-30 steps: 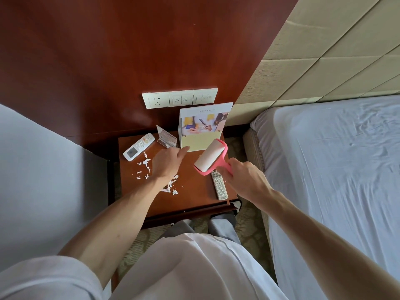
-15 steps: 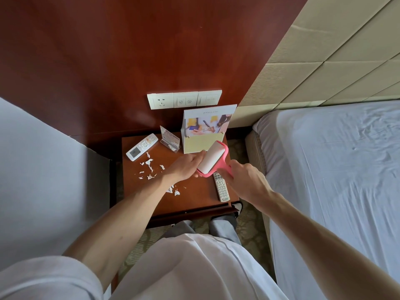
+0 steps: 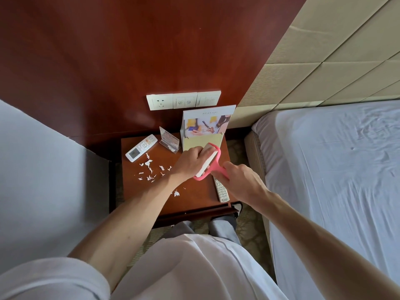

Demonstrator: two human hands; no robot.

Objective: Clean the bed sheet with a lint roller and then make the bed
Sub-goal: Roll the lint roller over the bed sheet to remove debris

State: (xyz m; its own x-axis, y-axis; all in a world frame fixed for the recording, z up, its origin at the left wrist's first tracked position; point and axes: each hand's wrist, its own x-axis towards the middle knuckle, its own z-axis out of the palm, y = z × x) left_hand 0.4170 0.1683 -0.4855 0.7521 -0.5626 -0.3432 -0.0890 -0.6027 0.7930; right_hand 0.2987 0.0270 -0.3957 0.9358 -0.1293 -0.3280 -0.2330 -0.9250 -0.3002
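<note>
A pink lint roller [image 3: 213, 164] with a white roll hovers over the brown nightstand [image 3: 194, 198]. My right hand [image 3: 240, 180] grips its pink handle. My left hand [image 3: 191, 162] is curled round the white roll from the left and covers much of it. White paper scraps [image 3: 149, 169] lie scattered on the nightstand's left half. The bed sheet [image 3: 335, 169], pale and wrinkled, covers the mattress at the right.
On the nightstand lie a white remote [image 3: 140, 148] at the back left, a clear card stand [image 3: 170, 140], a standing brochure holder [image 3: 205, 128] and a grey remote [image 3: 221, 190] under my right hand. A socket panel [image 3: 184, 101] is on the wooden wall. Another bed's edge [image 3: 43, 180] fills the left.
My left hand moved right from above the paper scraps to the roller and closed round its white roll. My right hand kept hold of the handle, almost in place.
</note>
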